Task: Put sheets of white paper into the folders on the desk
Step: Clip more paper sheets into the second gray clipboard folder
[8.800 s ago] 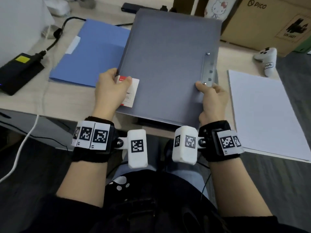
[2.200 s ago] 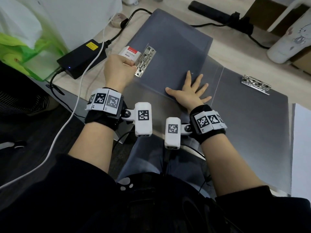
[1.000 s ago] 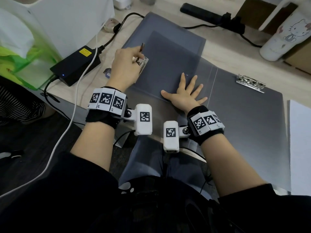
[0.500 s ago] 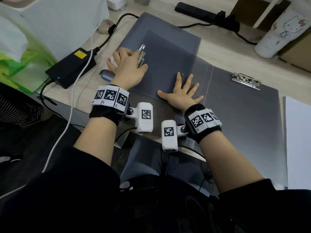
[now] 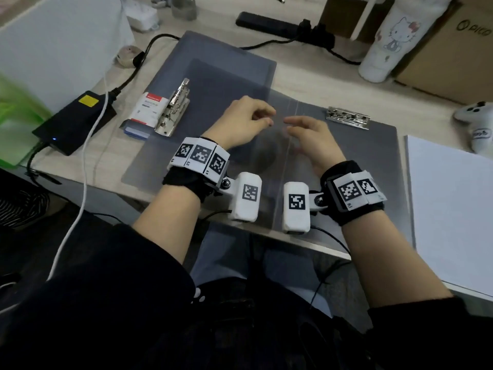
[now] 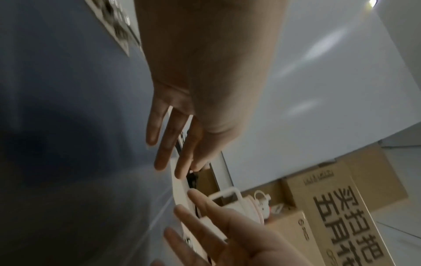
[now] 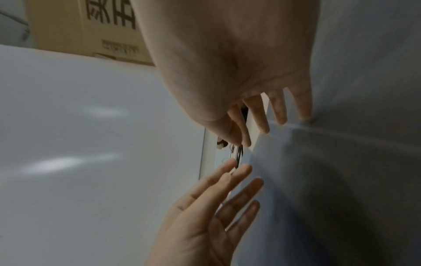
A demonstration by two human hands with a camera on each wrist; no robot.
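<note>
A grey folder (image 5: pixel 354 166) lies open flat on the desk, a metal clip (image 5: pixel 174 108) at its left edge and another clip (image 5: pixel 348 120) at the top of its right half. Both hands hover over the spine, close together and holding nothing. My left hand (image 5: pixel 253 120) has loosely bent fingers; in the left wrist view its fingers (image 6: pixel 164 144) reach along the grey folder (image 6: pixel 68 126). My right hand (image 5: pixel 301 129) faces it, fingers (image 7: pixel 275 111) relaxed over the folder (image 7: pixel 353 162). A stack of white paper (image 5: pixel 448 209) lies to the right.
A white and red labelled card (image 5: pixel 148 110) lies beside the left clip. A black power brick (image 5: pixel 74 121) with cables sits at the left, a power strip (image 5: pixel 280 22) at the back, a white bottle (image 5: pixel 384 46), cardboard boxes (image 5: pixel 453 44) and a white controller (image 5: pixel 477 121) at the right.
My left hand let go of the left clip and moved right to the spine. My right hand lifted off the folder, where it had lain flat. The clip and card now lie uncovered.
</note>
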